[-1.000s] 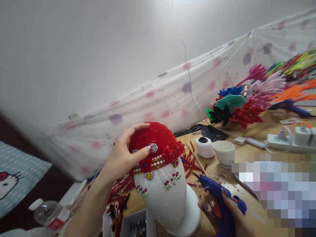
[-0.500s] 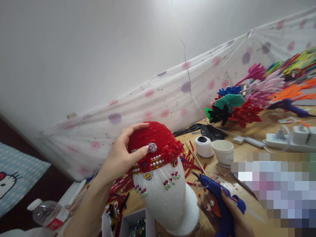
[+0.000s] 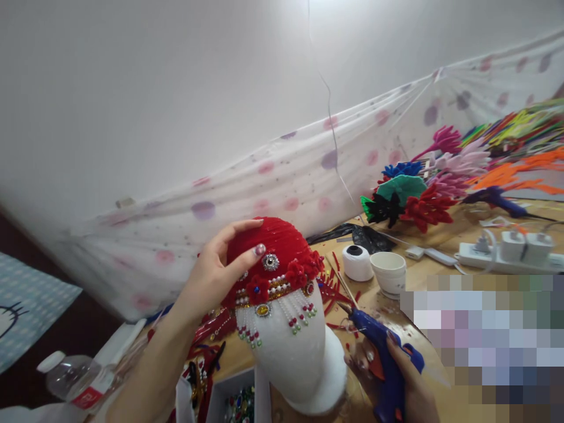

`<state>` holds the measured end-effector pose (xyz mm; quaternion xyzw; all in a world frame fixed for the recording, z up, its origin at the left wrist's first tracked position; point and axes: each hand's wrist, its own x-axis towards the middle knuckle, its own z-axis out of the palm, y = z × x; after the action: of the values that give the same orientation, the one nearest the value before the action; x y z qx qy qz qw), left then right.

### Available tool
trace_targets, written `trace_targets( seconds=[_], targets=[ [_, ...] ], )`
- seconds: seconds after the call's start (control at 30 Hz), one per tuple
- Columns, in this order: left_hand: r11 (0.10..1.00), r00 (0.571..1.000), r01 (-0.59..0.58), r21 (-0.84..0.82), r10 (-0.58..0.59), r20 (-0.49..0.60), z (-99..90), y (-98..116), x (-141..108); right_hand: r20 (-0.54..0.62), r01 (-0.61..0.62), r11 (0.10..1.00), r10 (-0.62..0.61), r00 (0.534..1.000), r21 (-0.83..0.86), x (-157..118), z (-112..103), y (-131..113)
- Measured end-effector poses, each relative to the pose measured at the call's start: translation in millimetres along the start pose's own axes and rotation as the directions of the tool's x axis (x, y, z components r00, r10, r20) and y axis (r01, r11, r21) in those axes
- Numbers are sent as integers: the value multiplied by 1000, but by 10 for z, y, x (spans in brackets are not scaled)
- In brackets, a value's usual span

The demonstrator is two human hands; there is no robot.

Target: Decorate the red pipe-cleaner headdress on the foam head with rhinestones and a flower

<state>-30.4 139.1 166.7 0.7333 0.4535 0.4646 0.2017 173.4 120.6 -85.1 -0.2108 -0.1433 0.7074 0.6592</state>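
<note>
A red cap-like headpiece (image 3: 282, 238) sits on a tilted white foam mannequin head (image 3: 293, 364). Red flowers, pearl rows, jewels and beaded fringe run along its edge. My left hand (image 3: 214, 267) lies spread over the cap's left side, fingers across its top. Its thumb is raised beside a round silver rhinestone brooch (image 3: 270, 262) on the red surface. To the right of the head, my right hand (image 3: 409, 376) is closed around the handle of a blue glue gun (image 3: 374, 338), with its nozzle pointing up and left.
A white thread cone (image 3: 356, 264) and a white cup (image 3: 388, 275) stand behind the glue gun. Plush flowers (image 3: 403, 194), a second glue gun (image 3: 497, 201) and a power strip (image 3: 471, 254) are further right. In front are a box of gems (image 3: 264, 393) and a plastic bottle (image 3: 73, 379).
My left thumb has lifted off the rhinestone brooch, which now shows whole on the cap. The view has shifted slightly; the glue gun stays in my right hand.
</note>
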Motion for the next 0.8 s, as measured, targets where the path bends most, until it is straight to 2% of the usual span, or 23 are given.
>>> trace_targets(
  seconds=[0.1, 0.2, 0.27, 0.4, 0.63, 0.7, 0.8],
  targets=[
    [995, 990, -33, -97, 20, -137, -9, -65, -12, -9, -18, 999, 18, 1000, 32, 7, -65, -7],
    [991, 954, -98, -93, 67, -294, -59, -157, -60, -23, -19, 999, 20, 1000, 42, -9, -49, -28],
    [988, 931, -127, -91, 87, -355, -121, -214, -125, 3, -1, 1000, 1, 1000, 30, -24, -16, -48],
    [990, 905, -116, -81, 73, -418, -279, -287, -360, 24, 39, 999, -38, 999, -35, -100, 81, -123],
    [992, 865, -31, -124, -36, -501, -505, -204, -927, -79, 133, 990, -136, 988, -45, -373, 328, -295],
    [986, 857, -49, -157, -40, -514, -535, -152, -1041, -78, 183, 980, -188, 979, -73, -439, 338, -337],
    [985, 868, -68, -156, -19, -497, -528, -92, -1121, -52, 240, 963, -248, 967, -126, -499, 259, -388]
  ],
)
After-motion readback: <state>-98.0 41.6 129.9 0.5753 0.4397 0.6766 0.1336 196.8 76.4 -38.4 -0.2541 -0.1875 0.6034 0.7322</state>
